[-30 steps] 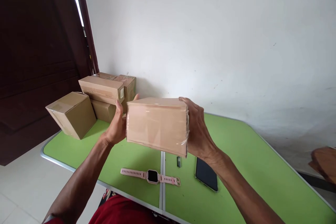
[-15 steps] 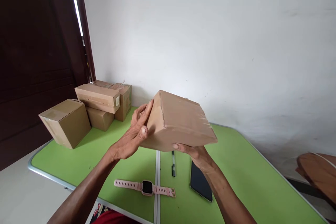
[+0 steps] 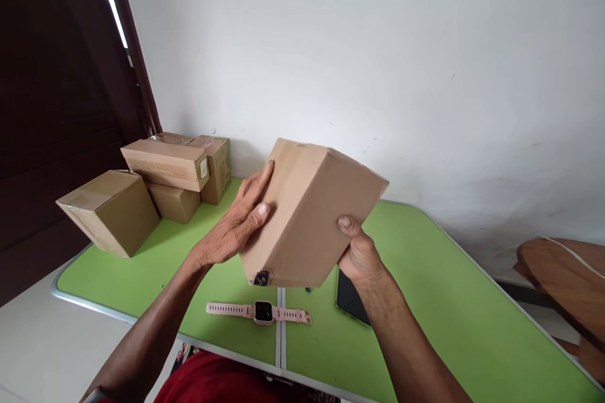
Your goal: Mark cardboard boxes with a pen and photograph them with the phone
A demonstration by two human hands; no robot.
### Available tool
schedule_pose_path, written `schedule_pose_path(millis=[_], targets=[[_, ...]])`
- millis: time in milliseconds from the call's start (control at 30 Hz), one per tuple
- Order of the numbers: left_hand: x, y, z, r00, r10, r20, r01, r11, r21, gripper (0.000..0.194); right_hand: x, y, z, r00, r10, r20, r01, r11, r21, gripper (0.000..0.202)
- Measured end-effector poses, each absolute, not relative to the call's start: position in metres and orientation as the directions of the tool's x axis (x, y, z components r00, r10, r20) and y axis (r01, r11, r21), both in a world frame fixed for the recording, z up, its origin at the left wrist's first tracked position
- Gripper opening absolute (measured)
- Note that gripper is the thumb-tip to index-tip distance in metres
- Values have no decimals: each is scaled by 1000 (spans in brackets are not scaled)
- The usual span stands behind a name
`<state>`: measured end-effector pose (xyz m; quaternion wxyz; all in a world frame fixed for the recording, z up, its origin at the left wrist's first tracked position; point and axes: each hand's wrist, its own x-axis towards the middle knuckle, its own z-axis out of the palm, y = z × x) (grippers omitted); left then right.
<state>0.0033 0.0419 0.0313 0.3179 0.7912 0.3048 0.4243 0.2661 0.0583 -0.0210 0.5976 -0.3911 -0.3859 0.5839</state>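
A brown cardboard box (image 3: 316, 220) is held tilted in the air above the table, with a dark damaged spot at its lower left corner. My left hand (image 3: 241, 217) presses against its left side, thumb and fingers lying along the cardboard. Gripping the right side is my right hand (image 3: 362, 252), its thumb on the near face and the other fingers hidden behind the box. Under the box lies a pink-strapped smartwatch (image 3: 263, 312), face up. A dark smartphone (image 3: 352, 299) shows partly behind my right wrist, and just a tip of the pen is visible below the box.
Several cardboard boxes stand at the back left of the green folding table (image 3: 439, 302), including a long box (image 3: 165, 160) on top of a smaller one (image 3: 174, 201) and a larger box (image 3: 108, 208) in front. A brown wooden stool (image 3: 562, 277) stands at the right.
The box has been turned and tipped, so a different face and the dark corner now show. My right thumb has moved from the lower edge onto the near face. The view has shifted slightly.
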Motion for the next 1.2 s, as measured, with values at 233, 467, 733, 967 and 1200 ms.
schedule_pose_path(millis=[233,467,733,967,1200], targets=[[-14,46,9,344,815,466,123,-531,838,84,243,42,-19,135,990,-48,-514,28,-857,71],[21,16,-53,-22,866,499,-173,-495,851,135,203,26,-9,269,962,46,-666,220,-712,80],[28,20,-40,-111,910,400,-26,-405,914,122,168,14,-48,97,995,-26,-688,49,-724,68],[-56,45,-22,0,941,339,145,-335,931,113,222,8,-77,377,925,46,-72,79,-994,73],[-72,69,-18,286,937,199,396,-305,866,96,205,61,-32,-4,976,218,184,215,-959,82]])
